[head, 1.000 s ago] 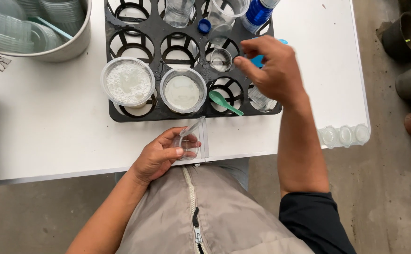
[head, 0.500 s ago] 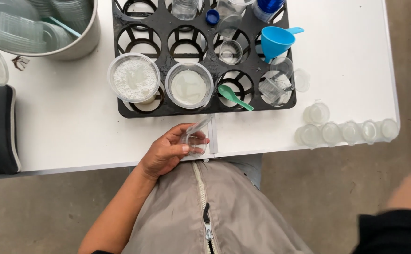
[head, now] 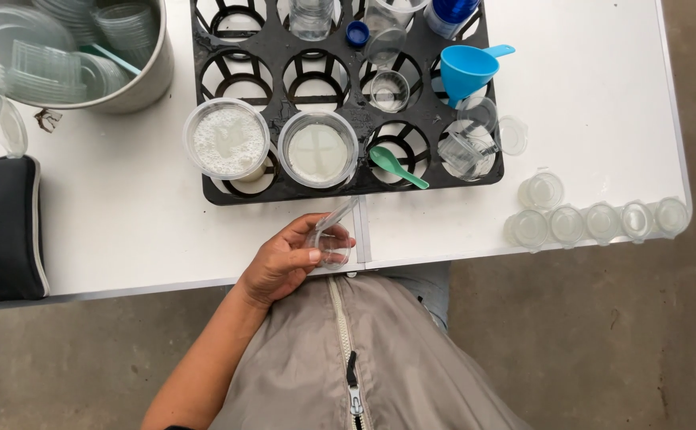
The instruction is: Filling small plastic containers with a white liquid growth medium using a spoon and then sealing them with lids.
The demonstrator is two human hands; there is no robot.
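The left hand (head: 284, 267) has its fingers (head: 304, 256) curled around a small clear cup (head: 332, 239) at the white table (head: 125, 231) edge.

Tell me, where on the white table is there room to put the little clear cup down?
The left hand holds the little clear cup at the table's near edge. Bare white table lies between the dark pouch and the black rack. More lies right of the rack, above the row of small lidded cups. The rack itself is crowded.
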